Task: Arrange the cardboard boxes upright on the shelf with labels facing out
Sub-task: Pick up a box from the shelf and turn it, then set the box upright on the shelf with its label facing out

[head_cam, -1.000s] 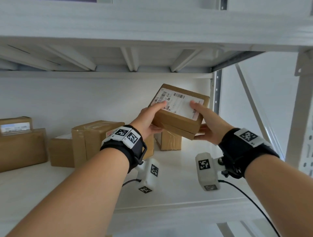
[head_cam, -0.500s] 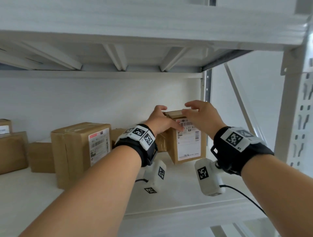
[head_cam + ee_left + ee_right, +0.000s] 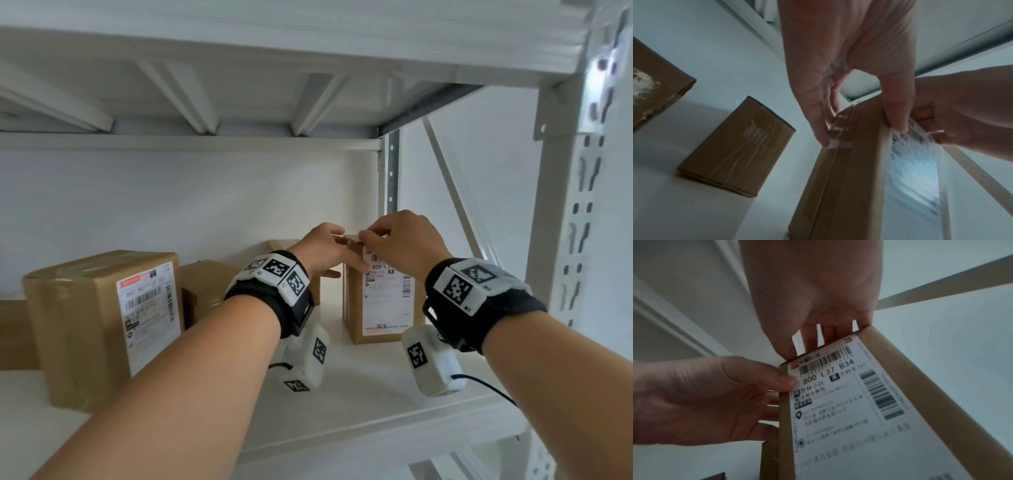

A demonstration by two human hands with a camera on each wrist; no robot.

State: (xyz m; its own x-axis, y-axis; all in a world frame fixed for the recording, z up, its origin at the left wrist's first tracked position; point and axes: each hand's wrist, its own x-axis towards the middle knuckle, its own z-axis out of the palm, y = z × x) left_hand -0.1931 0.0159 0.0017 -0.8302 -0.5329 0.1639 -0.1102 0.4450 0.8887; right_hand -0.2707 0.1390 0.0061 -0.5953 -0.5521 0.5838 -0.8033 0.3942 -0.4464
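Note:
A tall cardboard box [image 3: 380, 308] stands upright on the white shelf [image 3: 359, 404] near the right post, its white shipping label [image 3: 838, 402] facing out. My left hand [image 3: 322, 253] grips its top left corner, thumb on the label side and fingers on the taped side [image 3: 838, 146]. My right hand [image 3: 400, 243] pinches the top edge, thumb in front and fingers over the back [image 3: 813, 337]. A larger box [image 3: 102, 325] stands upright at the left with its label facing out.
Two plain brown boxes [image 3: 205, 291] [image 3: 740, 146] sit further back between the labelled ones, and another box [image 3: 13, 335] shows at the far left edge. The upper shelf's underside [image 3: 239, 85] is close above. A slotted upright post [image 3: 579, 222] stands at the right.
The box went from tilted in the air in both hands to standing upright on the shelf by the right post, label out. Both hands shifted up to its top edge.

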